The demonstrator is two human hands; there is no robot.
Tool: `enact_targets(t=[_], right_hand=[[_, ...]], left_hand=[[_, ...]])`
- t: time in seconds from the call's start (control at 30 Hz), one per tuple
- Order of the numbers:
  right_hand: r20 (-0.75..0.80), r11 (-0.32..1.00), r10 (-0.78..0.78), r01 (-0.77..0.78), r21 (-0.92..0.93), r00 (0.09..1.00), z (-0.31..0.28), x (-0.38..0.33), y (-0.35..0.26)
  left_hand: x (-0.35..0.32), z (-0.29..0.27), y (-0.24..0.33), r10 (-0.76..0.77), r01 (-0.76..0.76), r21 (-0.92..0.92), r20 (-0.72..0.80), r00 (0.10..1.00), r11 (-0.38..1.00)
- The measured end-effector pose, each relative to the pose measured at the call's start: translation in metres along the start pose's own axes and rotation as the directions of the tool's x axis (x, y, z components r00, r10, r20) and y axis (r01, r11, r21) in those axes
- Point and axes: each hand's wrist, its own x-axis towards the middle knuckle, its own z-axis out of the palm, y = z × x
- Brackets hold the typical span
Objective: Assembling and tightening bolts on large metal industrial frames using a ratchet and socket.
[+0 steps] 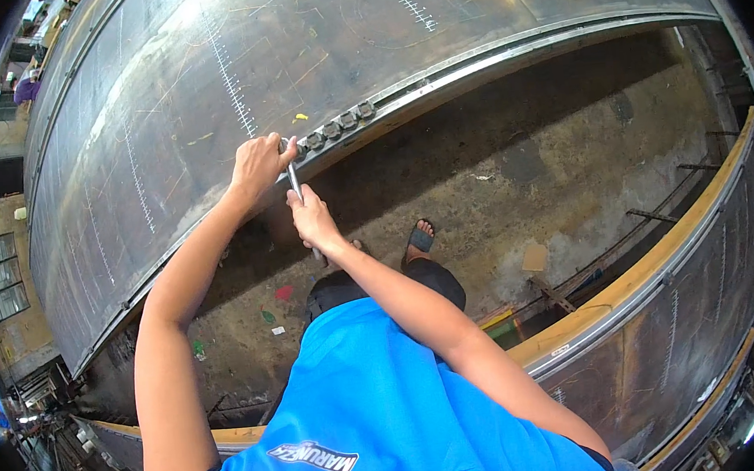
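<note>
A long silver wrench (pixel 294 182) stands between my hands at the near rim of a large dark metal table (pixel 335 69). My right hand (pixel 314 220) is closed round its lower handle. My left hand (pixel 263 165) is over the rim with its fingers curled at the wrench's upper end, partly covering it. Just right of that hand sits a row of several dark metal nut-like blocks (pixel 332 130), along the channel of the metal edge rail (pixel 436 85). What the wrench head grips is hidden by my fingers.
White tick-marked scale lines (pixel 226 69) and a yellow scrap (pixel 300 117) are on the tabletop. Behind me curves a second table with a yellow edge (pixel 640 271). Cardboard (pixel 534 258) and small scraps lie on the stained floor. Another person (pixel 26 89) is far left.
</note>
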Motion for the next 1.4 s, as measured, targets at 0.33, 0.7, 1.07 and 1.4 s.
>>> enact_targets(t=[0.33, 0.7, 1.07, 1.4], right_hand=[[-0.165, 0.938, -0.021, 0.077, 0.339, 0.986, 0.088, 0.011, 0.021], [-0.623, 0.8, -0.458, 0.6, 0.023, 0.634, 0.129, 0.06, 0.049], [0.243, 0.977, 0.161, -0.19, 0.1, 0.956, -0.026, -0.007, -0.012], [0.344, 0.822, 0.344, -0.103, -0.56, 0.874, -0.13, 0.066, -0.107]], left_hand=[[-0.002, 0.0, 0.002, 0.018, -0.019, -0.031, -0.031, 0.999, 0.999], [0.001, 0.022, -0.005, 0.107, -0.106, 0.016, -0.126, 0.986, 0.994], [0.002, 0.008, -0.01, 0.157, -0.155, 0.035, -0.074, 0.985, 0.987], [-0.009, 0.01, -0.007, 0.105, -0.102, 0.03, -0.109, 0.988, 0.994]])
